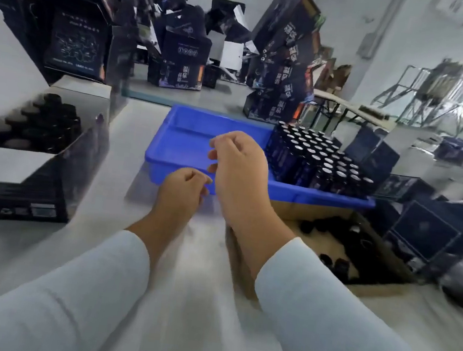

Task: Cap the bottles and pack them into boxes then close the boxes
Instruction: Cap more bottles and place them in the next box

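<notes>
A blue tray (189, 130) lies in front of me, and a block of several dark uncapped bottles (324, 164) stands in its right half. My left hand (184, 188) hovers at the tray's near rim with fingers curled and nothing visible in it. My right hand (238, 164) is just above and right of it, over the tray, fingers loosely curled and holding nothing I can see. An open dark box (29, 158) on the left holds several capped bottles (43, 122). Black caps (332, 263) lie in a brown cardboard box (373, 289) at the lower right.
Stacks of dark printed boxes (282, 74) rise behind the tray and at the far left. More dark boxes (425, 235) crowd the right side. A metal frame (430, 91) stands by the window. The view is motion-blurred.
</notes>
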